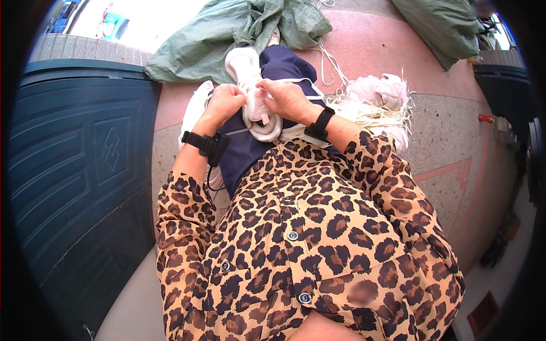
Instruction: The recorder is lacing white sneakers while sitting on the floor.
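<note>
A pale pink and white sneaker (244, 63) lies across my lap, its toe away from me and its tongue and heel opening toward me. My left hand (225, 104) is closed at the sneaker's left side, fingertips pinched by the eyelet edge. On the opposite edge my right hand (288, 101) pinches too, thumb and forefinger against the upper beside the tongue. Whether a thin lace runs between the fingers is too small to tell. Dark blue trousers (242, 153) with pale trim lie under the shoe.
White laces and pale pink shoe pieces lie heaped in a pile (378, 99) at my right. Ahead sits a large green woven sack (196, 48), with another green sack (441, 28) at the far right. A dark blue panelled door (85, 148) stands close on my left.
</note>
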Demonstrator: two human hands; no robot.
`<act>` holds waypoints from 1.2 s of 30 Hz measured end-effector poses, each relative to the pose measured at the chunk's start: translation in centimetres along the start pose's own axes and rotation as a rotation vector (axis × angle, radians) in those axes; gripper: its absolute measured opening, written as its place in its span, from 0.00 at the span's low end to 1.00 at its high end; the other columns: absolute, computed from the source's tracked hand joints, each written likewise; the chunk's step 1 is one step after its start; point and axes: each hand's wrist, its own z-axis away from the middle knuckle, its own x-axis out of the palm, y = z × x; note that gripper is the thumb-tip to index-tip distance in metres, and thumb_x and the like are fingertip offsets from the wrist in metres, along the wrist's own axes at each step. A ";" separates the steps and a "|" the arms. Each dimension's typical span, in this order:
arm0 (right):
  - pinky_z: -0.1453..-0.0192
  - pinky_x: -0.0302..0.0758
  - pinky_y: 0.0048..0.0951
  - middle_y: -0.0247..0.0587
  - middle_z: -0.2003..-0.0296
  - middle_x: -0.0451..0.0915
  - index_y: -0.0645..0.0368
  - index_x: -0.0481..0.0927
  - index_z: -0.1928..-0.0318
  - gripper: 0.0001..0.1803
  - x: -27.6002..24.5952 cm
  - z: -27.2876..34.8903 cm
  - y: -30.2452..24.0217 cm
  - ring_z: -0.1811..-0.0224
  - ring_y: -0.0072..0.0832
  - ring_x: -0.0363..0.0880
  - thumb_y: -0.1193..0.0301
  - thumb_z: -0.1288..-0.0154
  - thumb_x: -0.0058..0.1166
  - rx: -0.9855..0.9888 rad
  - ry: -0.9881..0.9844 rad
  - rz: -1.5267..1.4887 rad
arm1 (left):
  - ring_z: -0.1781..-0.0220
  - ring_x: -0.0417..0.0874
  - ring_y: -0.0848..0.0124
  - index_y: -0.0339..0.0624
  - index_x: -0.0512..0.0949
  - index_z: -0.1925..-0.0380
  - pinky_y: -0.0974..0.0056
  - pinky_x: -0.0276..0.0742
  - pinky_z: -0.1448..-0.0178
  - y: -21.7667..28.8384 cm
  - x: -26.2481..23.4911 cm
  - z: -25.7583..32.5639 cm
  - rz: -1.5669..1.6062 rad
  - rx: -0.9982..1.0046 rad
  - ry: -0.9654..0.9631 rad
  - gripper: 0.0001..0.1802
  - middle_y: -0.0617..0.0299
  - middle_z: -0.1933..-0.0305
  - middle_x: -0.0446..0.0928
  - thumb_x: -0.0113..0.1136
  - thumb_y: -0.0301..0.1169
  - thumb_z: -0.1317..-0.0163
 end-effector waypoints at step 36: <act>0.61 0.72 0.37 0.49 0.70 0.78 0.61 0.66 0.50 0.22 0.6 -1.4 1.4 0.64 0.43 0.77 0.75 0.47 0.50 0.137 -0.012 -0.317 | 0.82 0.76 0.71 0.35 0.78 0.82 0.66 0.71 0.73 1.1 2.5 -0.6 -0.288 0.159 0.217 0.12 0.57 0.87 0.74 0.62 0.34 0.54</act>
